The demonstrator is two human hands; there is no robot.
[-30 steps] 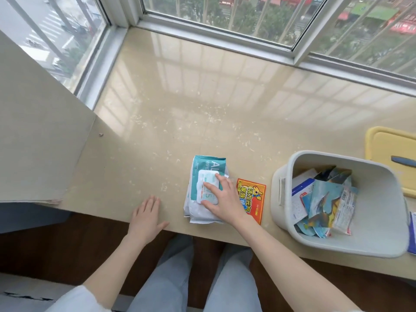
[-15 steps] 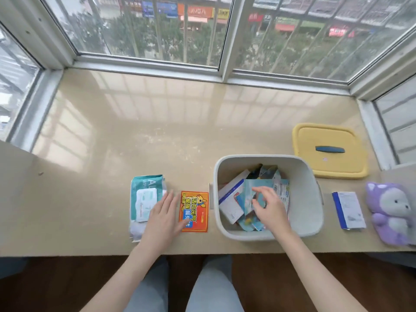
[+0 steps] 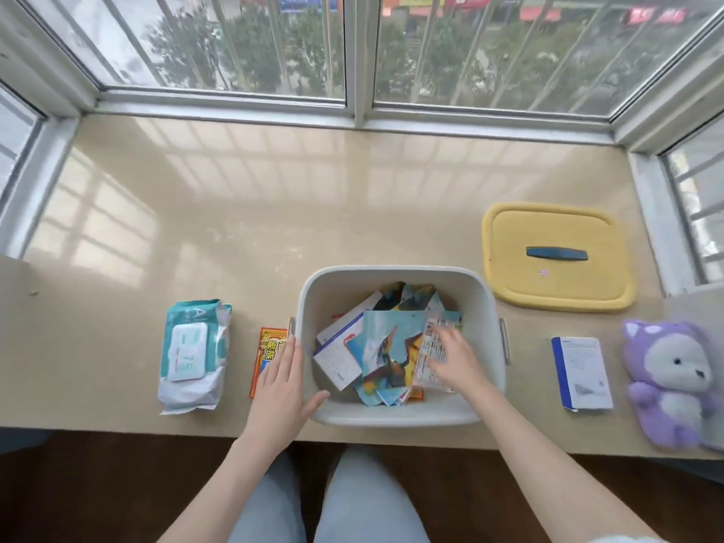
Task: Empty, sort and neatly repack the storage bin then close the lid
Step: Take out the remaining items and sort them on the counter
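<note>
Emptying was partway, repacking not begun: the storage bin, at 6 o'clock on the surface, held loose cards. A wipes pack and orange packet lay at its 9 o'clock, a blue-edged box and purple plush at 3, the yellow lid at 2. The left hand braced its wall, fingers straight. The right hand reached inside, its grip unclear. The wipes read "A".

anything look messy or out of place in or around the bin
Nothing spilled or damaged. The only mess is inside the bin: the picture cards, a white box and a printed packet lie overlapping at mixed angles, not stacked. The orange packet sits partly hidden under the left hand by the bin's left wall.
</note>
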